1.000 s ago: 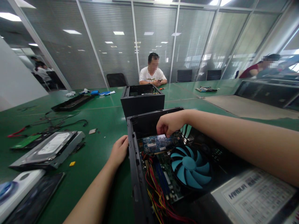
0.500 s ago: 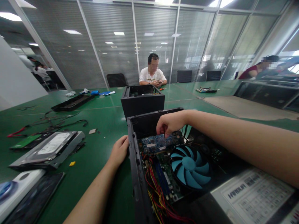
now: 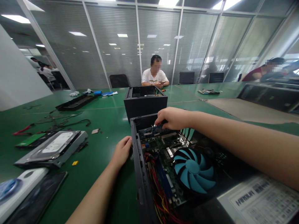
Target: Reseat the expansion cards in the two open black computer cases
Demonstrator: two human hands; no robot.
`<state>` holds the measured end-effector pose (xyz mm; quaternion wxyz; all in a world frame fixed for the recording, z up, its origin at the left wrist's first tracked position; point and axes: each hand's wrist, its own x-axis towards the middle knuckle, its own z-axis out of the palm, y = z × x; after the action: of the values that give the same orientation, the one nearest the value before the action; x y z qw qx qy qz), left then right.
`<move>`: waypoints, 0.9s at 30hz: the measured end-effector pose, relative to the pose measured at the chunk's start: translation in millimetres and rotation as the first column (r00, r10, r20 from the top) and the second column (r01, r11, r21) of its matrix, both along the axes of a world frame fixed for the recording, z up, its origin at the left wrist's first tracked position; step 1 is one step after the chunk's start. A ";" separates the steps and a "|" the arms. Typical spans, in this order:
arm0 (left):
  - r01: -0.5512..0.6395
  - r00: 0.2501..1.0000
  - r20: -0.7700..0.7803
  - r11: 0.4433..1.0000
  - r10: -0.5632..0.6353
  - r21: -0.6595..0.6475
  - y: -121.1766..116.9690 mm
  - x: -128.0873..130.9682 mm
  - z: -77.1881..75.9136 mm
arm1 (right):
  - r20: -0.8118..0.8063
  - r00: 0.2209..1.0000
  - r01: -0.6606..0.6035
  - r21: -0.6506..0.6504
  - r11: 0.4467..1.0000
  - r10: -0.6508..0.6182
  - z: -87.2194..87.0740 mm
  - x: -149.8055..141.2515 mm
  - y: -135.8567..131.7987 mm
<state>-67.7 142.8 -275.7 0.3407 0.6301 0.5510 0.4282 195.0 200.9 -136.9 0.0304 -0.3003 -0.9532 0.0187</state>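
An open black computer case (image 3: 136, 161) lies in front of me, showing its motherboard (image 3: 171, 177) and a blue-bladed cooling fan (image 3: 192, 167). My right hand (image 3: 171, 119) reaches over the case, its thumb and fingers pinching the upper edge of a blue expansion card (image 3: 149, 132). This card stands tilted near the case's far wall, apart from the board's slots. At the near left wall, my left hand (image 3: 123, 151) grips the case from outside; its fingertips are partly hidden. Red and yellow power cables (image 3: 161, 196) run down inside, beside a labelled power supply (image 3: 259, 199).
Left on the green table lie a hard drive in a bracket (image 3: 58, 146), loose cables (image 3: 67, 124), a small yellow piece (image 3: 75, 163) and a long black panel (image 3: 77, 102). Another black case (image 3: 146, 104) stands just beyond mine. A person (image 3: 155, 74) sits across the table.
My right hand has drawn the expansion card away from its slot toward the far wall, uncovering more motherboard. The left hand stays at the case wall. The view has shifted slightly.
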 end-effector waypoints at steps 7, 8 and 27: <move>-0.006 1.000 -0.012 1.000 0.006 -0.003 -0.4 0.6 2.0 | 0.200 0.966 0.131 0.167 0.977 -0.163 -0.9 -5.2 -4.8; -0.009 1.000 -0.020 1.000 0.009 -0.001 -0.3 0.4 1.7 | 0.215 0.959 0.146 0.175 0.974 -0.183 -1.9 -6.2 -5.5; 0.024 1.000 0.003 0.999 -0.025 0.022 5.3 -5.5 -10.2 | 0.321 0.916 0.146 0.295 0.944 -0.242 -19.2 -28.6 -14.1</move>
<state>-73.2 148.1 -286.0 0.3398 0.6399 0.5379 0.4309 166.4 186.9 -156.2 -0.0997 -0.3859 -0.9020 -0.1659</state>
